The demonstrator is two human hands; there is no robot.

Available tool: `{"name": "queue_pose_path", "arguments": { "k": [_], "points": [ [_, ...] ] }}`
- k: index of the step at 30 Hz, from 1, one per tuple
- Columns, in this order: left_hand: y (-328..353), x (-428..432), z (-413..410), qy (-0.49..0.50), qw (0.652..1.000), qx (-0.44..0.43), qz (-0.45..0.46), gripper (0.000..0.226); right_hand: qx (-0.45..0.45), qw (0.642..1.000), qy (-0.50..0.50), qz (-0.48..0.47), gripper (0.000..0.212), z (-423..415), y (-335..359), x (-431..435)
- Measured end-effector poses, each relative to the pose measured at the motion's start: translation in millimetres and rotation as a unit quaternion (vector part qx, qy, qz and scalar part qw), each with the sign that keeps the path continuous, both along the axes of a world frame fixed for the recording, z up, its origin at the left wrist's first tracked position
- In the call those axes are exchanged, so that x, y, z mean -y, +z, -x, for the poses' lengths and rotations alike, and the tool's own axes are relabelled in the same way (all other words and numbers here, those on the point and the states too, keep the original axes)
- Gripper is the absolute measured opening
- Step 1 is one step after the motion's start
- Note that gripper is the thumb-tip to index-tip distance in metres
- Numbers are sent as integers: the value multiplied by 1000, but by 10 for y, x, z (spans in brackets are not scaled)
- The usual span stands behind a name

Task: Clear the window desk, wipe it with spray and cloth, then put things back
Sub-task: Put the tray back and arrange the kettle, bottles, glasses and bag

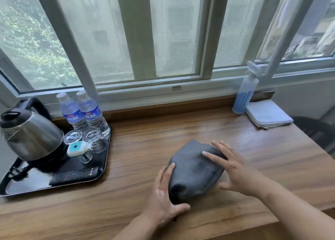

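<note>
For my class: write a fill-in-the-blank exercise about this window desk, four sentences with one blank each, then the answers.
The kettle stands on a black ____.
Behind the glasses stand ____ water bottles.
The spray bottle stands beside a folded pale ____.
The left hand and right hand touch a dark grey bundle on the wooden ____.
Missing words: tray; two; cloth; desk.

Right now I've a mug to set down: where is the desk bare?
Bare desk runs along the window between the tray and the spray bottle, and in front of the tray. Crowded: the tray, the corner with the folded cloth, the middle, where left hand and right hand rest on the dark cloth.
</note>
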State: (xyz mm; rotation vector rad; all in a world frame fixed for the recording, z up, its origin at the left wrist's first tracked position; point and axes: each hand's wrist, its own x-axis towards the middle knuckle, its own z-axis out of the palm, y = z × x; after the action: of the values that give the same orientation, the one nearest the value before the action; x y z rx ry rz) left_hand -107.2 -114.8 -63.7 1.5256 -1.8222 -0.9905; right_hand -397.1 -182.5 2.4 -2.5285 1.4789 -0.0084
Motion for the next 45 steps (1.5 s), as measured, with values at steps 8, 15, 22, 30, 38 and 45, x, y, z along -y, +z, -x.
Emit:
{"name": "queue_pose_path", "arguments": {
  "k": [8, 15, 22, 30, 38, 45],
  "points": [
    [-12, 243, 68, 67, 995, -12, 75, 93, 112, 991, -30, -66, 88, -117, -364, 290],
    [361, 272, -287, 118, 990, -73, -32, 80, 198, 975, -60, -80, 70, -401, -215, 331],
    [995, 652, -1018, 43, 942, -215, -254, 59, 259, 942, -101, -190, 49, -920, 248, 316],
    [1098, 1261, -1445, 75, 854, -327, -397, 49, 376, 809, -239, -384, 10, -1299, 238, 590],
    [745, 1524, -1210, 122, 849, -381, -345, 69, 389, 777, -298, -394, 8, -1193, 134, 925],
    [532, 1282, -999, 181, 886, -343, -255, 98, 339, 824, -308, -334, 20, -909, -129, 887]
  ]
}}
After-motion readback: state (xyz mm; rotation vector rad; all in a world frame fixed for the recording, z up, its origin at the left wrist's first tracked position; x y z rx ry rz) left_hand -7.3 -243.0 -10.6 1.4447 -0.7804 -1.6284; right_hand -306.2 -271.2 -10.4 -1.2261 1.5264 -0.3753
